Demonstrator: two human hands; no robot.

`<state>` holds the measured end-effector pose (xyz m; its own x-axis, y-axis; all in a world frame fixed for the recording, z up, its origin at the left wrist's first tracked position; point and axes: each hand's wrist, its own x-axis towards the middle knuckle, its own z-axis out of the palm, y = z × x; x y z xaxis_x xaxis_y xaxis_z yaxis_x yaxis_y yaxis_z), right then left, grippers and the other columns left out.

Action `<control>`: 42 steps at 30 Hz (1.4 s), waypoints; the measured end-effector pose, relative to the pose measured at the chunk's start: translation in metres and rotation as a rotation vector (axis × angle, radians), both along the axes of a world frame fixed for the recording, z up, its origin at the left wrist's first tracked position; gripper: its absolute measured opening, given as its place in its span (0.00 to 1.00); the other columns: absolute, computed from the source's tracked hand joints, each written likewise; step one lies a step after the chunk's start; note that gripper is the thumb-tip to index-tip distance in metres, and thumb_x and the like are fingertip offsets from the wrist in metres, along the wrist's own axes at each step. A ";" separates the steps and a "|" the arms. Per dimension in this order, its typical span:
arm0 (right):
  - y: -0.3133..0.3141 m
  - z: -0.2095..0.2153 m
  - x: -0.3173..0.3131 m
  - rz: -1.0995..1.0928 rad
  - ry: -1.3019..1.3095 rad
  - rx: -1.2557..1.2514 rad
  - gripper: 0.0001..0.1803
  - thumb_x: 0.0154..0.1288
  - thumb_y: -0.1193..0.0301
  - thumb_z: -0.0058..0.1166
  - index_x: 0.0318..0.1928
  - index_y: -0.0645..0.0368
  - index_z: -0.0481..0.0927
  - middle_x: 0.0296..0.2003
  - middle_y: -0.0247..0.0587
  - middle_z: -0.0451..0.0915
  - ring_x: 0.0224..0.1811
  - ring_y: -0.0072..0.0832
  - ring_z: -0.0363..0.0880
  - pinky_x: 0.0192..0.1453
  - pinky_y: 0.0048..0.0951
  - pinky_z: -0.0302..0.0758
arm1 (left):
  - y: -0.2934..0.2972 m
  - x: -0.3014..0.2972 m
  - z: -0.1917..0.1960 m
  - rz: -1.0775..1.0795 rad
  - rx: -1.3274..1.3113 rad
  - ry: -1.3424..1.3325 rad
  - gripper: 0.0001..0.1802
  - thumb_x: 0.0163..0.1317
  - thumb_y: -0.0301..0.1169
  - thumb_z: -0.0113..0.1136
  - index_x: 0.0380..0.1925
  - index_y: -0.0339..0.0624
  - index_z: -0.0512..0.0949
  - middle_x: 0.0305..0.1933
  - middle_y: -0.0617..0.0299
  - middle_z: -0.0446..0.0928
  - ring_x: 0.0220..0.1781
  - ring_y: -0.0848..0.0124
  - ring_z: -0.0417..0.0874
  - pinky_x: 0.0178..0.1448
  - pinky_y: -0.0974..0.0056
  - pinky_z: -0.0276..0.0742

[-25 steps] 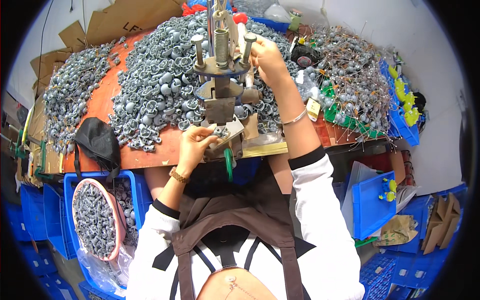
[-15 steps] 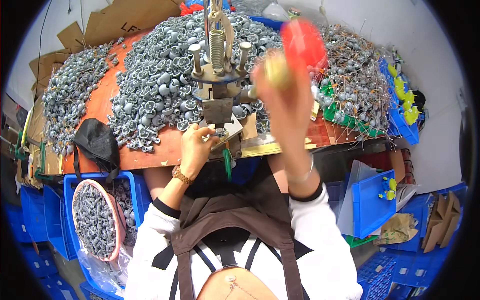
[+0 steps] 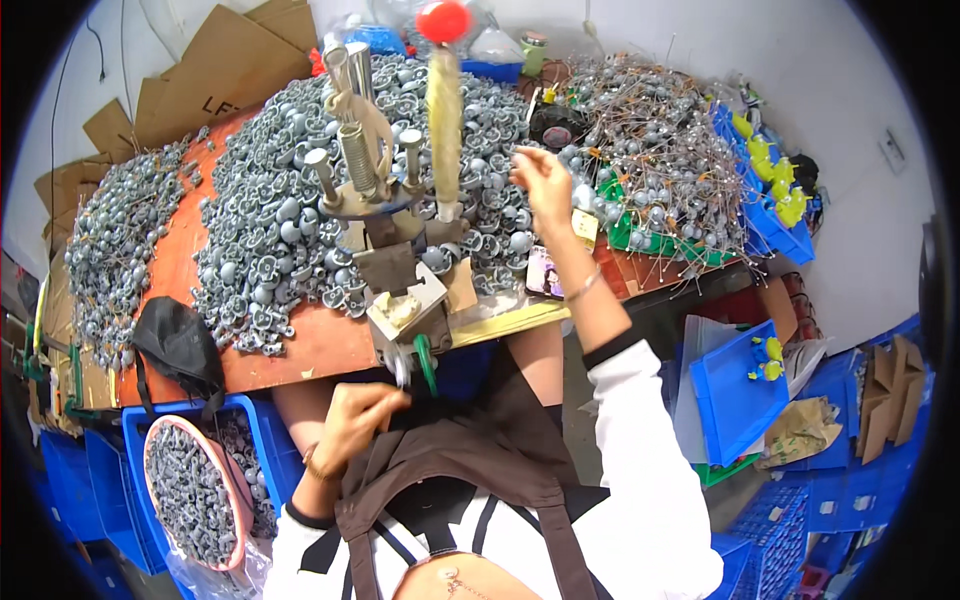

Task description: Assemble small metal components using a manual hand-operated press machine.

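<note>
Centre frame, a metal press [image 3: 387, 268] is standing at the front of the surface [image 3: 320, 345], seemingly for easy reach. Beside its lever [image 3: 444, 130], the right grip [image 3: 548, 195] is hovering loosely open. Lower centre, the left grip [image 3: 353, 425] is bunching; I cannot tell whether it's holding anything.

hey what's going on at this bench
Someone is working at a grey metal hand press before a heap of small grey rounded parts. The right hand hovers over the heap, apart from the press's pale, red-knobbed lever. The left hand is low in front of the press, fingers curled; whether it holds anything is unclear.
</note>
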<state>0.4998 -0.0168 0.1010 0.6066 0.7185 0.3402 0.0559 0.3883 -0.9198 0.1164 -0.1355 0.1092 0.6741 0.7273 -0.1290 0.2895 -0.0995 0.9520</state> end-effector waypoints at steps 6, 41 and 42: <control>0.050 -0.046 0.124 -0.589 -1.152 -0.414 0.17 0.53 0.80 0.54 0.46 0.62 0.79 0.41 0.50 0.80 0.40 0.44 0.81 0.45 0.40 0.78 | -0.016 -0.066 -0.074 0.162 -0.280 0.076 0.13 0.66 0.32 0.56 0.35 0.31 0.83 0.20 0.65 0.78 0.22 0.80 0.75 0.28 0.74 0.68; -0.047 -0.064 0.060 -0.368 0.484 0.234 0.05 0.62 0.76 0.60 0.35 0.58 0.76 0.22 0.28 0.70 0.19 0.16 0.66 0.21 0.17 0.66 | 0.126 -0.054 -0.082 0.695 1.138 0.412 0.18 0.55 0.22 0.61 0.48 0.39 0.78 0.52 0.51 0.75 0.55 0.54 0.73 0.60 0.55 0.68; -0.052 -0.050 0.041 -0.267 0.452 0.274 0.05 0.64 0.75 0.58 0.37 0.56 0.75 0.22 0.26 0.66 0.18 0.13 0.59 0.20 0.16 0.61 | 0.123 -0.062 -0.083 0.725 1.099 0.465 0.17 0.55 0.23 0.61 0.47 0.38 0.78 0.51 0.51 0.75 0.54 0.54 0.73 0.60 0.55 0.68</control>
